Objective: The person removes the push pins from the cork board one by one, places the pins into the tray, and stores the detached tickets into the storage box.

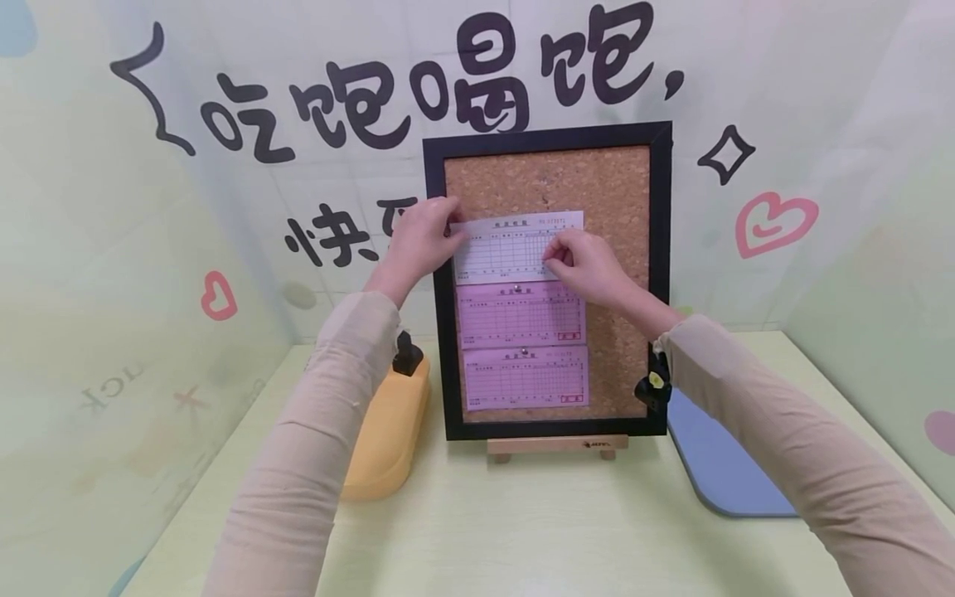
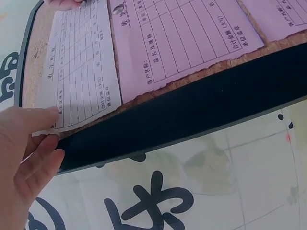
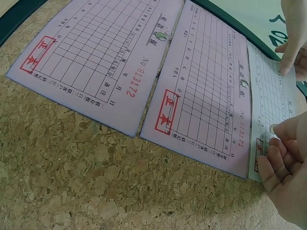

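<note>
A white receipt slip [image 1: 498,253] with a printed grid lies against the upper part of the cork board [image 1: 615,191]. My left hand [image 1: 424,239] holds its left end at the frame, thumb [image 2: 41,117] on the paper's face and fingers curled at the edge. Over the slip's right part, my right hand [image 1: 589,264] pinches thumb and forefinger together, with a small shiny thumbtack [image 2: 82,2] at the tips, mostly hidden. Below hang two pink receipt slips [image 1: 522,315], one above the other, each with a silvery thumbtack [image 3: 160,36] near its top edge.
The board's black frame [image 1: 660,207] stands upright on a small wooden easel [image 1: 555,444] on the pale table [image 1: 477,531]. A yellow board-like object [image 1: 388,439] lies to the left and a blue one [image 1: 731,464] to the right. Lettered walls surround the table.
</note>
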The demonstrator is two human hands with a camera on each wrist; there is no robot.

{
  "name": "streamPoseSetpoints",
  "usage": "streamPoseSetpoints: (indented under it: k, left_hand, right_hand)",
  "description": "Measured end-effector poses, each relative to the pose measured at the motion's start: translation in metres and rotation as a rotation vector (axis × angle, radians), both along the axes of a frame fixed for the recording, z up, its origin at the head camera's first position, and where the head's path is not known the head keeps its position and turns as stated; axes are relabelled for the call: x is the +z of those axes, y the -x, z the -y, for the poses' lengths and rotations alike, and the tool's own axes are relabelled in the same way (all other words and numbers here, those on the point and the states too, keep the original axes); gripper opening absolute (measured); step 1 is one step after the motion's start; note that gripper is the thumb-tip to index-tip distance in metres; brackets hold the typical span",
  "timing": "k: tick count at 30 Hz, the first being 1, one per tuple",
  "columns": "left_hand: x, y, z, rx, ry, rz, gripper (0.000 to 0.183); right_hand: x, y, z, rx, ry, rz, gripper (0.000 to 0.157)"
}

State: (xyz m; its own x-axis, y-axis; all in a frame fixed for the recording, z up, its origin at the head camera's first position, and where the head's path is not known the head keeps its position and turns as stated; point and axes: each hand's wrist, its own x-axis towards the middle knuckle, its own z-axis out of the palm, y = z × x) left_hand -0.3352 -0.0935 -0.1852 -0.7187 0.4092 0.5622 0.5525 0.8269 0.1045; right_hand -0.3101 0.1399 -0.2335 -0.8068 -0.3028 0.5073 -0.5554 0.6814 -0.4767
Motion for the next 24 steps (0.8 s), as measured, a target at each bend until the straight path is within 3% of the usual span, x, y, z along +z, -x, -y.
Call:
streamPoseSetpoints:
  k: [16, 24]
  left_hand:
    - [-0.002, -0.004, 0.005, -0.003, -0.038, 0.020, 0.013]
    - [-0.002, -0.008, 0.012, -0.010, -0.088, 0.037, 0.016]
  right_hand:
    - [-0.001, -0.004, -0.005, 0.011, -0.020, -0.027, 0.006]
    - [-0.005, -0.011, -0.016, 0.020, -0.006, 0.013, 0.008]
